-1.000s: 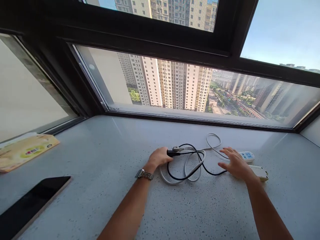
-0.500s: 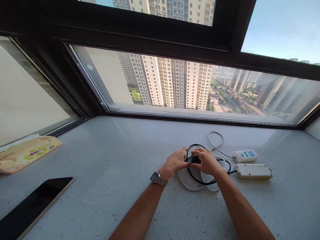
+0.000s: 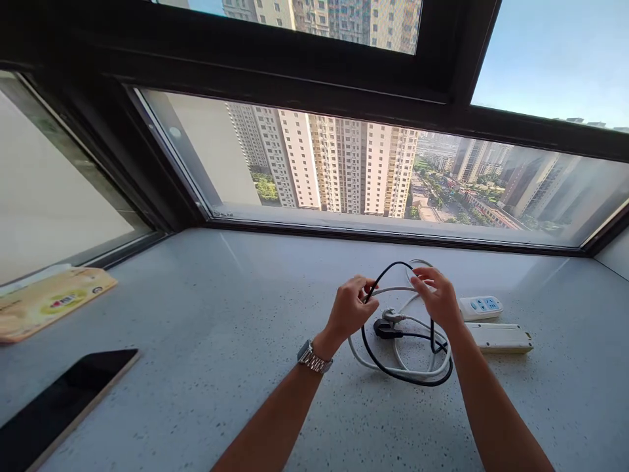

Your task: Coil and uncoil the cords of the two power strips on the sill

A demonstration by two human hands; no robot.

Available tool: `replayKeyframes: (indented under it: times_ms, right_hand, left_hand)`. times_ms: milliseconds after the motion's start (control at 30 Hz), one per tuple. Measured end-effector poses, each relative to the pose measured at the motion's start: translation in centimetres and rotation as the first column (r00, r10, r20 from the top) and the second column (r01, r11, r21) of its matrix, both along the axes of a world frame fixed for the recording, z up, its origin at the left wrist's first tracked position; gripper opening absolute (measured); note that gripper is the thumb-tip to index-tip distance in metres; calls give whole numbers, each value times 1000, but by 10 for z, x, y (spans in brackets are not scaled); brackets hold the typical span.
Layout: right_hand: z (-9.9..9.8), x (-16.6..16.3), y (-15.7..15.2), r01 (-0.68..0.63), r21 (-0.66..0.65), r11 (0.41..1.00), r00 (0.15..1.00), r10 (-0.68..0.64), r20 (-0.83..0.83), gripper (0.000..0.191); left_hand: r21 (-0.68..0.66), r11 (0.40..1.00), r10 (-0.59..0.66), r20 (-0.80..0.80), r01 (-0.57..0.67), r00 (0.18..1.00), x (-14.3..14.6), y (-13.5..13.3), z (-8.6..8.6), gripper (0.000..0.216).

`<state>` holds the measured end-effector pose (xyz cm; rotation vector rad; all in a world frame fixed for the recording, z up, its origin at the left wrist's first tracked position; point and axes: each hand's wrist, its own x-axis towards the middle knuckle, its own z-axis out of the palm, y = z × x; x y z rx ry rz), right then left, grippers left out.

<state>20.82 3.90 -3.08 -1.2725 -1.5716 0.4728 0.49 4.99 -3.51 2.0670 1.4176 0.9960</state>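
Note:
Above the counter, my left hand [image 3: 350,307] pinches a black power cable [image 3: 364,341] between thumb and fingers, with the white cable [image 3: 361,360] passing right by the fingertips. My right hand [image 3: 438,298] has thumb and forefinger closed on the upper part of the black loop. Between the hands lie a black plug [image 3: 386,329] and a white plug [image 3: 392,314] amid the tangled coils. Partly behind my right wrist are a white power strip [image 3: 481,307] with blue-marked sockets and a cream-coloured power strip [image 3: 504,336], its socket side not showing.
A dark phone or tablet [image 3: 69,400] lies at the lower left of the speckled counter [image 3: 221,367]. Behind it is a yellow tissue pack [image 3: 59,301]. The dark window frame [image 3: 393,235] runs along the back, with tall buildings outside.
My hands have let go of the black plug and moved apart. They now grip the black cable, and its loop is lifted and spread wider. The plugs lie exposed.

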Motion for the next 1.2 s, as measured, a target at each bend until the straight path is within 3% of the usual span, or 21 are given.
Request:
replayKeyframes:
  times_ms: [100, 167, 233, 300, 367, 433, 533, 733, 833, 900, 1000, 1067, 1133, 1200]
  right_hand:
    - [1, 17, 5, 111, -62, 992, 957, -123, -264, 42]
    - [-3, 28, 6, 117, -145, 982, 968, -145, -203, 40]
    - [-8, 36, 6, 42, -279, 959, 999, -35, 30, 34]
    - [-12, 40, 4, -49, -453, 890, 955, 174, 238, 28]
    - [-14, 39, 2, -107, -586, 803, 878, 353, 323, 25]
    - [-14, 33, -1, -119, -649, 752, 823, 440, 359, 26]
    - [-17, 20, -6, -64, -644, 762, 815, 413, 406, 30]
    - [-27, 14, -6, -30, -566, 824, 909, 258, 327, 19]
    - [-23, 30, 1, -4, -528, 849, 971, 128, 200, 8]
    - [-16, 44, 4, 55, -470, 881, 998, -41, 40, 11]
    - [3, 58, 0, 150, -343, 927, 904, -269, -332, 26]
    - [21, 59, -9, 174, -244, 954, 786, -284, -549, 31]
    - [39, 49, -21, 188, -138, 972, 716, -232, -658, 30]
    - [55, 30, -35, 213, -43, 976, 691, -181, -700, 25]
  left_hand:
    - [-73, 977, -186, 155, 199, 970, -3, -9, 18, 29]
    - [-196, 924, -310, 118, 329, 943, -9, -15, 29, 35]
    - [-289, 869, -406, 46, 401, 913, -16, -19, 41, 32]
    - [-337, 835, -465, -8, 435, 885, -22, -23, 50, 20]
    - [-373, 797, -520, -22, 475, 854, -26, -26, 58, 10]
    - [-408, 749, -576, -14, 522, 817, -28, -29, 63, 10]
    - [-442, 696, -624, 20, 567, 781, -30, -31, 65, 11]
    - [-464, 533, -619, 356, 707, 700, -32, -27, 58, 27]
    - [-430, 580, -513, 467, 692, 720, -31, -22, 51, 40]
    - [-424, 642, -401, 525, 639, 751, -30, -16, 45, 44]
    - [-470, 747, -207, 506, 470, 837, -30, -3, 33, 48]
    - [-469, 848, -43, 404, 247, 914, -29, 4, 27, 51]
    - [-342, 940, 115, 272, -16, 955, -26, 6, 26, 58]
    - [-158, 983, 132, 216, -99, 967, -18, -3, 31, 64]
